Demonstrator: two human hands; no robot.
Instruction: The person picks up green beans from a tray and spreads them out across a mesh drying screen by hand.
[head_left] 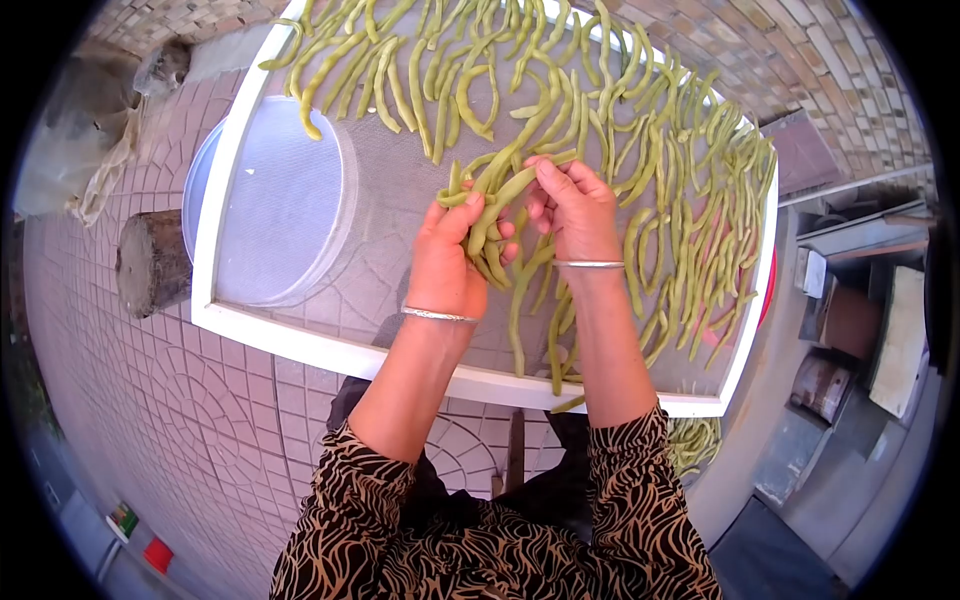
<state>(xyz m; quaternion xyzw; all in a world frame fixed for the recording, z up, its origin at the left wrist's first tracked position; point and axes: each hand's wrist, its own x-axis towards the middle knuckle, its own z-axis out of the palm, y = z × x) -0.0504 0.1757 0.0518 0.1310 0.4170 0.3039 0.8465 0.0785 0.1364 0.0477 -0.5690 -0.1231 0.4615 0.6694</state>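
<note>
A small bunch of green beans (487, 205) rests in my left hand (448, 250), its fingers curled round them. My right hand (580, 212) pinches the upper end of one bean from that bunch between thumb and fingers. Both hands are above a white-framed mesh screen (330, 345). Many more green beans (690, 230) lie spread over its far and right parts, mostly side by side. A few of them lie on the mesh just below my hands. A bracelet circles each wrist.
Under the screen's left part shows a pale round basin (280, 200). A wood stump (150, 262) stands left of the frame, and plastic sheeting (75, 130) lies beyond it. More beans (695, 443) lie below the near right corner. Boxes and boards (850, 340) are stacked at right.
</note>
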